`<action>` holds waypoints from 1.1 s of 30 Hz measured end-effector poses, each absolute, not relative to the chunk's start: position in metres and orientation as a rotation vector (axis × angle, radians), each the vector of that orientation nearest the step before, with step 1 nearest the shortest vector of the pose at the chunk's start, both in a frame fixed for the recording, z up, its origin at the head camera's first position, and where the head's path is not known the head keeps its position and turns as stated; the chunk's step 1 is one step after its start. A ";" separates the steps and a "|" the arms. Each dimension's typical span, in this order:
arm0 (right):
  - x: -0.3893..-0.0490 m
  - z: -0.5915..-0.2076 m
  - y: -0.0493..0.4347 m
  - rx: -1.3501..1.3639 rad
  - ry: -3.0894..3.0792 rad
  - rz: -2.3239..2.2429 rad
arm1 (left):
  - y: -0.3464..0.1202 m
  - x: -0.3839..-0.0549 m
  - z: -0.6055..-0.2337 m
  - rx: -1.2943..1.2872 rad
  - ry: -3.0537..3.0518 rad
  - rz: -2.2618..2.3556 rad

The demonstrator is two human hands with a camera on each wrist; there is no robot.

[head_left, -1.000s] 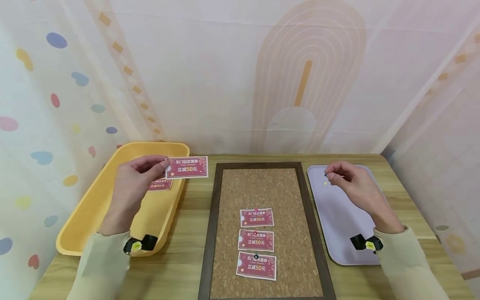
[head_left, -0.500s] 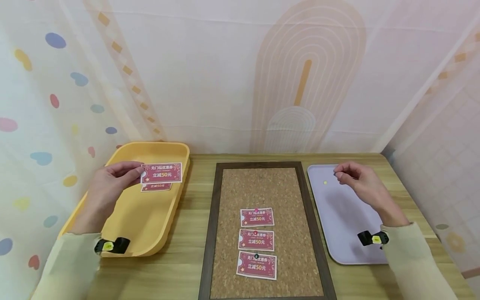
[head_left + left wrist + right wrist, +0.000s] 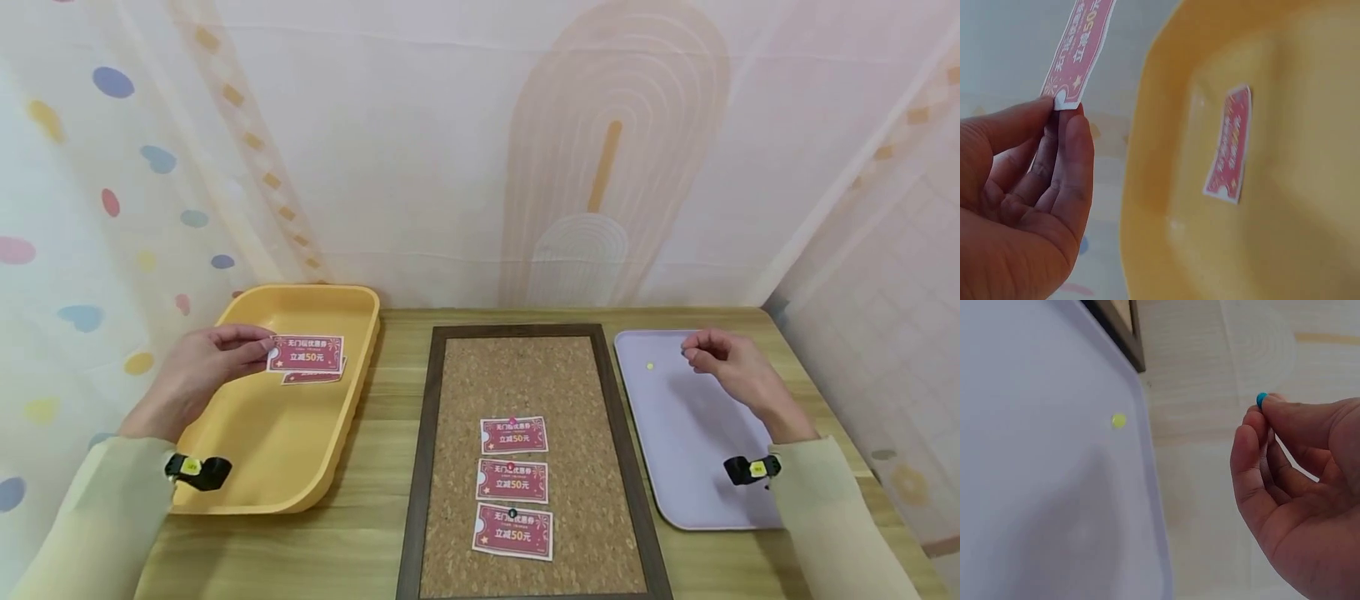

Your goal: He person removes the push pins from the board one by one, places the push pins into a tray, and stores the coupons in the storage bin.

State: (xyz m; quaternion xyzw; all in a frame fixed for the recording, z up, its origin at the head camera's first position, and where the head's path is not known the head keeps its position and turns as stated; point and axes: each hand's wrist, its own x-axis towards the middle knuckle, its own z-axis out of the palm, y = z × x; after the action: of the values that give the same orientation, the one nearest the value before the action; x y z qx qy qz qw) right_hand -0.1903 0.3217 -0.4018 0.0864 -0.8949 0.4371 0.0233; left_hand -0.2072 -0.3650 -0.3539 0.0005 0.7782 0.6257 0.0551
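My left hand [image 3: 198, 371] pinches a pink paper coupon [image 3: 306, 354] by its left end, above the yellow tub [image 3: 277, 450]. Another coupon [image 3: 1230, 147] lies in that tub, partly covered by the held one in the head view. Over the lilac tray [image 3: 697, 467], my right hand [image 3: 738, 375] has a blue push pin [image 3: 1262, 400] between thumb and forefinger; only its round head shows. Several matching coupons hang in a column on the corkboard [image 3: 585, 433]: the top coupon [image 3: 514, 437], middle coupon [image 3: 513, 483] and bottom coupon [image 3: 513, 533] each have a pin near the upper edge.
A yellow push pin [image 3: 1119, 420] lies on the lilac tray close to its edge. The corkboard's dark wooden frame [image 3: 417, 467] stands between tub and tray on the wood-grain table [image 3: 360, 542]. A patterned curtain [image 3: 420, 167] hangs behind.
My left hand has drawn the coupon leftward and slightly down, back over the yellow tub. The right hand has shifted a little to the right above the tray, still pinching the pin.
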 end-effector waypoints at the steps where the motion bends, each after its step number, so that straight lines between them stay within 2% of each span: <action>1: -0.191 -0.402 0.323 0.269 -2.783 1.352 | -0.368 -0.209 -0.356 0.005 2.379 1.859; 20: -0.214 -0.431 0.333 0.450 -2.905 1.410 | -0.397 -0.234 -0.386 -0.018 2.313 1.578; 33: -0.222 -0.445 0.327 0.407 -2.972 1.370 | -0.401 -0.242 -0.407 -0.088 2.240 1.512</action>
State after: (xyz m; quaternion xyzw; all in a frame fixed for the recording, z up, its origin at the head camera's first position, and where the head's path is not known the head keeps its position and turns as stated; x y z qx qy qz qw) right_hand -0.2219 0.3266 -0.4449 0.1231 -0.8985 0.4141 -0.0778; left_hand -0.2421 -0.4010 -0.4067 -0.0317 0.8087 0.5458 0.2170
